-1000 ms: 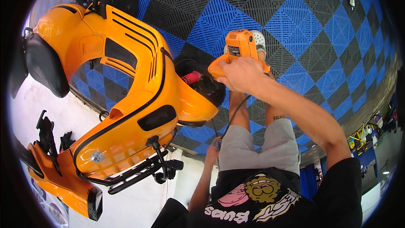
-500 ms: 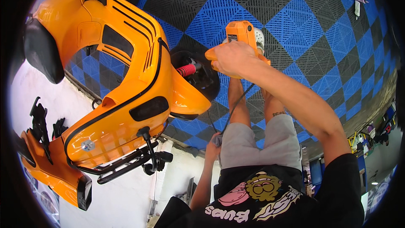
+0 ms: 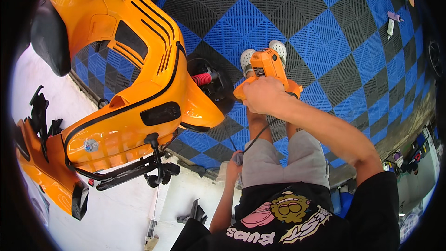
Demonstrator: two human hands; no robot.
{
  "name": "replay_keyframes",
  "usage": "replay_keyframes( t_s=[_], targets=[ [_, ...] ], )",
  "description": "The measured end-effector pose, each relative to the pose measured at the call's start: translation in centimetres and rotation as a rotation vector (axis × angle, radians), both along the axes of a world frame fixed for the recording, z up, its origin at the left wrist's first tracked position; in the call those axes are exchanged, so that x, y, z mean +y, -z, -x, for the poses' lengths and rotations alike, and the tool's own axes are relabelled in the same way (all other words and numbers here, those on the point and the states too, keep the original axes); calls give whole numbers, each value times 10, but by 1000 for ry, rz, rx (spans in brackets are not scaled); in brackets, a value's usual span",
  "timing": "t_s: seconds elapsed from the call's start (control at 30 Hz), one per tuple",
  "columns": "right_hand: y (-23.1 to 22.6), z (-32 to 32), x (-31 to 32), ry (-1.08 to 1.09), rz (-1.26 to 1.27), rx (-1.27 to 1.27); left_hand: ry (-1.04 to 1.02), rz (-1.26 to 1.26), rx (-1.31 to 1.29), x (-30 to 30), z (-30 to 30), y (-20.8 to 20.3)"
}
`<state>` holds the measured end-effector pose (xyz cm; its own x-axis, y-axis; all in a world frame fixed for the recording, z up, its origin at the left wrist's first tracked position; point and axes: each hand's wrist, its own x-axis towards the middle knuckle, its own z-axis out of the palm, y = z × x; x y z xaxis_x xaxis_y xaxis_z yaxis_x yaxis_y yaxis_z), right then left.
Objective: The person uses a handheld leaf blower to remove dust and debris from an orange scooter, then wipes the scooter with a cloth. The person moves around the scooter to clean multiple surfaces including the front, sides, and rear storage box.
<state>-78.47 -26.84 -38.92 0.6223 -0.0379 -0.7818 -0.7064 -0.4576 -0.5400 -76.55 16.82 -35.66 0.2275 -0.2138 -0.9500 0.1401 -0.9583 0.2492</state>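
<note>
My right hand is wrapped round the orange corded power tool, which has a boxy vented body and a dark label. The tool is held in front of my lower legs, above my light clogs; its underside is hidden. A black cable runs from near the tool down to my left hand. That hand is closed at my hip on a small dark grey piece where the cable ends or passes. Close on my left is an orange scooter, its fender nearest the tool.
Blue and black grid tiles cover the floor. The scooter's black front rack juts out toward my left arm. A white bottle and a purple item lie on the tiles at far right. A white wall is behind the scooter.
The power tool and my right hand sit lower in view, and both clogs now show beside the tool. The scooter has shifted slightly left as the view moved. Both grips persist.
</note>
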Motion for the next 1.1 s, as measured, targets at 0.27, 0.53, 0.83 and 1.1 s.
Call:
replay_keyframes(
  t_s=[0.27,0.53,0.83,1.1],
  targets=[
    [26,-4,16,89,103,-26,-2,-28,-90,0,13,-2],
    [5,-2,16,187,140,-68,80,-4,-210,2,14,3],
    [-74,73,-5,346,75,-47,88,-96,-281,11,16,-15],
    [-165,92,-19,328,75,-94,70,7,-401,-2,15,-24]
  ],
)
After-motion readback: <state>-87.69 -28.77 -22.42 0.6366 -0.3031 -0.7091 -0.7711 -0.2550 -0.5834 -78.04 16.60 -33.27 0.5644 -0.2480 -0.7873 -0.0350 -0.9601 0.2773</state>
